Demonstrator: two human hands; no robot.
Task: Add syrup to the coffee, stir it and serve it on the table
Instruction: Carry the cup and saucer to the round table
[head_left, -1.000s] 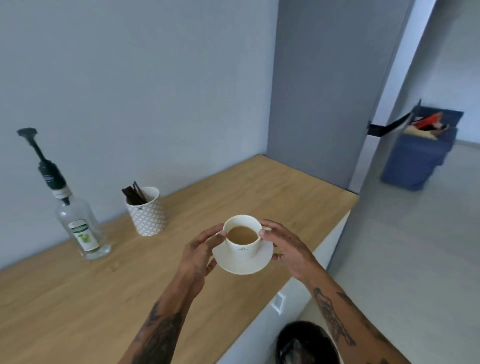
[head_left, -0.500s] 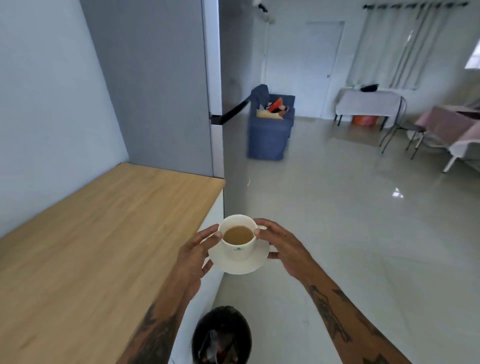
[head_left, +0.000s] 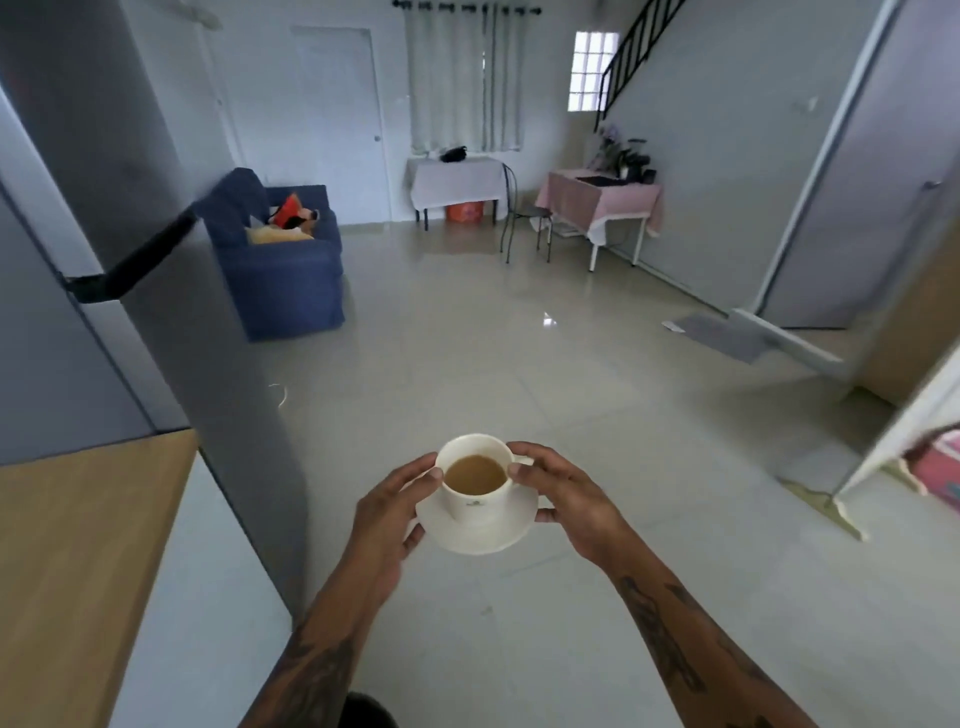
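A white cup (head_left: 470, 504) of light-brown coffee (head_left: 475, 474) stands upright on a white saucer (head_left: 485, 535), held in the air above the tiled floor. My left hand (head_left: 387, 512) grips the saucer's left edge, thumb against the cup. My right hand (head_left: 563, 501) holds the right edge, thumb at the cup's rim and handle. Far across the room stand a table with a pink cloth (head_left: 602, 200) and a table with a white cloth (head_left: 457, 179). The syrup bottle is out of view.
The wooden counter (head_left: 67, 571) lies at my left, with a grey fridge (head_left: 171, 332) beyond it. A blue sofa (head_left: 280, 270) sits at the left back and a chair (head_left: 527, 215) by the pink table. A door frame (head_left: 826, 150) is at right.
I have turned right, away from the counter and toward the open room, carrying the cup and saucer in both hands. The syrup bottle and stirrer cup have left the view.
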